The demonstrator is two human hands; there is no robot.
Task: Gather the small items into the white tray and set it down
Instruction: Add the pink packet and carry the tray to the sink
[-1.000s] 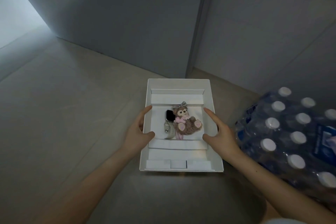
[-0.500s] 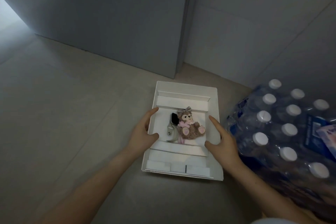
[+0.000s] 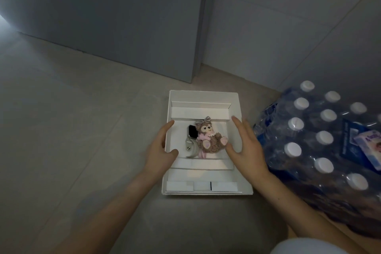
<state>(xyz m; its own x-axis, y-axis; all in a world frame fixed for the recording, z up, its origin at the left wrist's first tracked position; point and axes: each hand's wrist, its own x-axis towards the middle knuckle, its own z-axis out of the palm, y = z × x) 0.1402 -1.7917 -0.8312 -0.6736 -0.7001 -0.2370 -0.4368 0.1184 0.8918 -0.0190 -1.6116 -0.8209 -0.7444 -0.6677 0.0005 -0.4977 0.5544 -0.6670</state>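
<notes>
The shallow white tray sits on the floor, with a brown plush bear and a watch at its middle. The left hand pinches its left wall, and the right hand is spread wide over its right side.

The tray looks like stiff white card, matt and smooth. In it the bear is fuzzy brown plush with pink cloth trim. The watch has a glossy black face and a smooth pale strap. On the right, the pack of bottles is wrapped in shiny, crinkled clear plastic, and its caps are matt white. The floor is smooth, dull tile.
</notes>
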